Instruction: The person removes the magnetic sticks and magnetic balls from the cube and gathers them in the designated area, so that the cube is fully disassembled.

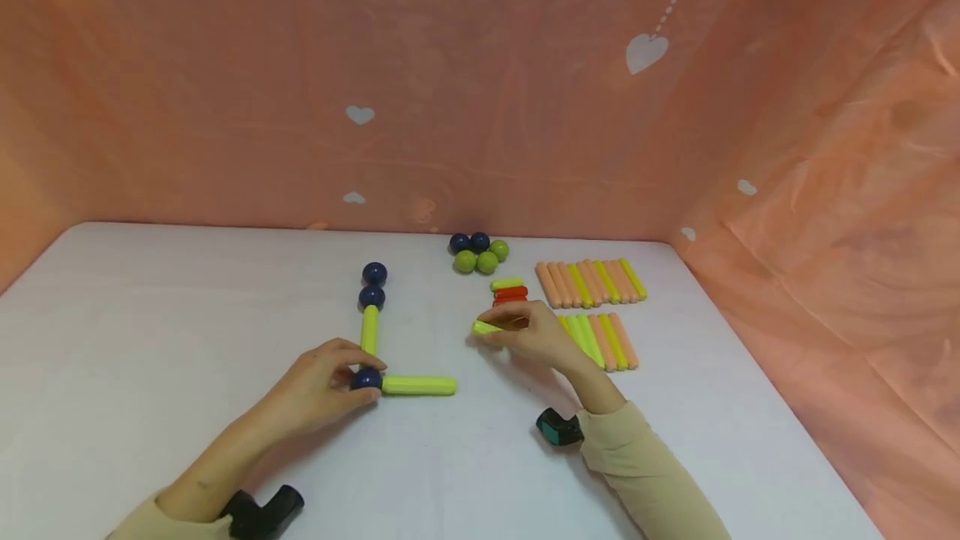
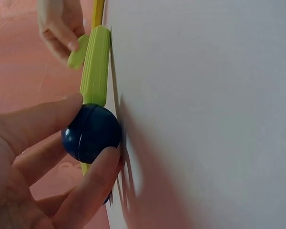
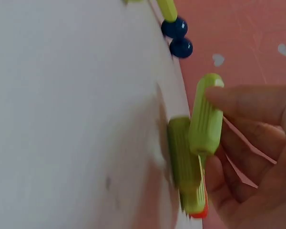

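My left hand (image 1: pixel 322 382) pinches a dark blue ball (image 1: pixel 367 379) at the corner of an L-shaped build on the table. One light green rod (image 1: pixel 418 386) runs right from that ball, and another green rod (image 1: pixel 370 329) runs away from it to a blue ball (image 1: pixel 371 297). A further blue ball (image 1: pixel 375 273) touches that one. Over the table, my right hand (image 1: pixel 536 336) holds a short green rod (image 3: pixel 207 114) between thumb and fingers, left of the sorted rods. Short red rods (image 1: pixel 512 292) lie just beyond that hand, partly hidden by it.
Blue and green loose balls (image 1: pixel 480 253) cluster near the back edge. Peach, yellow and green rods lie in two rows, a far row (image 1: pixel 591 283) and a near row (image 1: pixel 600 342), at the right. A pinkish-orange curtain (image 1: pixel 450 90) hangs behind the white table (image 1: pixel 187 307).
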Demonstrator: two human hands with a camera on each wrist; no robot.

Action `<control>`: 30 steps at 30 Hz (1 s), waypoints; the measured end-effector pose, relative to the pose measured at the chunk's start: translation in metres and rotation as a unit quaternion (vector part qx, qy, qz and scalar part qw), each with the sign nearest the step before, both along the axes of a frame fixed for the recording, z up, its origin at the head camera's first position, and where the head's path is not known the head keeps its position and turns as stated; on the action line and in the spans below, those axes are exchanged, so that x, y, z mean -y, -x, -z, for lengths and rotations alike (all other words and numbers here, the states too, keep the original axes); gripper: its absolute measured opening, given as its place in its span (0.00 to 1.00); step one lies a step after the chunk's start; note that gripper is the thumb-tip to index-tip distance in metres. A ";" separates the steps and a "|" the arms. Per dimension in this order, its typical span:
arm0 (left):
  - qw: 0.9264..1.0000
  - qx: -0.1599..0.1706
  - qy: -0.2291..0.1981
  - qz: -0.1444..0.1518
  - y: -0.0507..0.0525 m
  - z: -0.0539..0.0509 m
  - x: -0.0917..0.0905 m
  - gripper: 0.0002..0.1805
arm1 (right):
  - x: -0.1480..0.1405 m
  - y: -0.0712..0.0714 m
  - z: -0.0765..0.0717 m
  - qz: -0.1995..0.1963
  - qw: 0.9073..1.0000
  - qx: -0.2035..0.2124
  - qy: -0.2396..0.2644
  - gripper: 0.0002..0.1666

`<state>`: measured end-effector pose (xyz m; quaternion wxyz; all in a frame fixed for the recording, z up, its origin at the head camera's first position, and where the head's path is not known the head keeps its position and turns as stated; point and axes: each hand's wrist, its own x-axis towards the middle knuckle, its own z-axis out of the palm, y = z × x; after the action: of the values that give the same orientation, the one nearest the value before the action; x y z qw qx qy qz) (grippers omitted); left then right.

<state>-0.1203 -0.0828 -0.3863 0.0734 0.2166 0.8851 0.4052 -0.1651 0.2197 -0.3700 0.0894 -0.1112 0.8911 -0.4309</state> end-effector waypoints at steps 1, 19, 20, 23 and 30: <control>1.000 0.001 0.002 -0.001 0.000 0.000 0.000 0.16 | -0.003 0.000 0.000 0.001 1.000 -0.005 -0.007 0.13; 0.997 -0.010 0.056 0.061 0.003 -0.012 0.016 0.41 | 0.009 -0.005 -0.001 -0.047 0.998 -0.029 0.023 0.16; 0.996 -0.018 0.057 0.069 0.005 -0.012 0.017 0.41 | 0.012 -0.005 -0.002 -0.071 0.997 -0.023 0.026 0.17; 0.993 -0.044 0.048 0.099 0.009 -0.010 0.018 0.36 | 0.024 -0.004 -0.003 -0.140 0.990 -0.002 0.033 0.20; 0.985 -0.056 0.054 0.155 0.014 -0.005 0.020 0.27 | 0.044 -0.004 0.001 -0.238 0.969 0.051 0.029 0.22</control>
<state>-0.1344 -0.1024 -0.3811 0.0970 0.3689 0.8645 0.3275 -0.1611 0.1756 -0.3712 0.2318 -0.3007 0.8201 -0.4282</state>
